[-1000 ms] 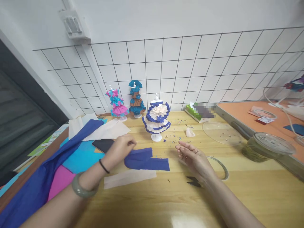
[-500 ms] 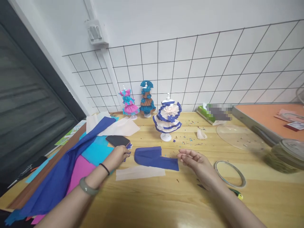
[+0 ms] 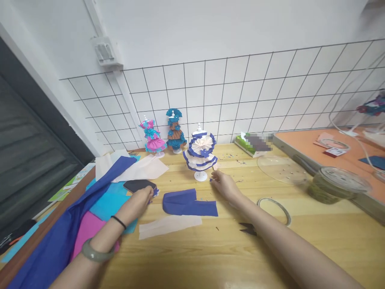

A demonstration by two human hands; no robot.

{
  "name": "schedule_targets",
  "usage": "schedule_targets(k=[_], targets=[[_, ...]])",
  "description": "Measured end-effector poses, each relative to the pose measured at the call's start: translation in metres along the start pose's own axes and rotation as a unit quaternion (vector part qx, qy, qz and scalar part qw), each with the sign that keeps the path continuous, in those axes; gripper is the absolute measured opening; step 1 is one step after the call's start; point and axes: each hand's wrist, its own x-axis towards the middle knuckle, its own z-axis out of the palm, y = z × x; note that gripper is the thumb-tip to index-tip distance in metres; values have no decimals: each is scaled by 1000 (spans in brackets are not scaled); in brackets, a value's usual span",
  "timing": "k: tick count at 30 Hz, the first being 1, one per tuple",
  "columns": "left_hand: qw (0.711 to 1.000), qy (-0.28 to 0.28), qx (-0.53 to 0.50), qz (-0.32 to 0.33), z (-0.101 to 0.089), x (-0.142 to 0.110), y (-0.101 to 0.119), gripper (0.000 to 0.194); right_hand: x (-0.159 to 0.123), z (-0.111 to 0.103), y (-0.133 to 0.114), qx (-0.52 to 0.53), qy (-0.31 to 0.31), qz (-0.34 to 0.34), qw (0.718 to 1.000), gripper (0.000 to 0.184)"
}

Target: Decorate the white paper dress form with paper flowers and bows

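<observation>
My left hand [image 3: 146, 196] is closed beside the black phone [image 3: 140, 184], its fingertips at small blue paper scraps [image 3: 156, 192]; what it pinches, if anything, is hidden. My right hand [image 3: 225, 185] rests low on the table with curled fingers, just right of the dress form's white base [image 3: 200, 176]. At its fingertips show a small cream paper piece [image 3: 214, 167] and blue bits. The dress form wears a white dress with blue trim [image 3: 200, 154]. Between my hands lie a folded blue paper strip [image 3: 183, 202] and, nearer me, a cream strip [image 3: 170, 226].
Two more dressed forms [image 3: 153, 138] stand at the wall. Crepe paper sheets [image 3: 72, 216] cover the left side. Dark scissors [image 3: 248, 228] lie partly under my right forearm, near a ring [image 3: 288, 212]. To the right are a clear plate [image 3: 270, 168], a lidded jar [image 3: 327, 186] and a green packet [image 3: 243, 143].
My right hand has moved forward and left to the dress form's base. The cream piece has shifted left with it, and fewer scraps lie there. My left hand has lowered beside the phone.
</observation>
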Motion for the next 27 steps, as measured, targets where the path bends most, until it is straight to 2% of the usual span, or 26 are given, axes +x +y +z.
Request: schedule_targets(k=[4,6,10,12,14,16,18,20,22,24,27], targets=[[997,47,-60,-29,-15,-12,2,18,14,11,4,-7,10,8,1000,30],[977,61,-193,-59,-17,-19,8,14,16,11,7,5,15,10,1000,28],[884,54,-450,-117,-1,-33,33,27,2,4,4,59,14,17,998,17],[838,28,-524,-146,12,-38,54,36,-17,2,-9,97,7,14,995,12],[791,-15,-588,-166,28,-41,78,35,-42,3,-29,128,-6,-7,992,9],[725,-33,-663,-184,42,-43,101,32,-69,7,-50,170,-20,-72,983,6],[681,-58,-711,-167,53,-44,119,26,-90,12,-66,134,-19,-155,979,4],[648,-60,-742,-160,60,-44,129,20,-102,17,-74,42,1,-231,972,11],[625,-57,-764,-153,62,-43,132,15,-106,21,-75,-23,20,-275,961,17],[612,-46,-774,-153,63,-43,131,12,-107,23,-74,-41,24,-291,956,19],[608,-28,-779,-153,65,-42,126,12,-106,22,-76,-34,3,-276,961,16]])
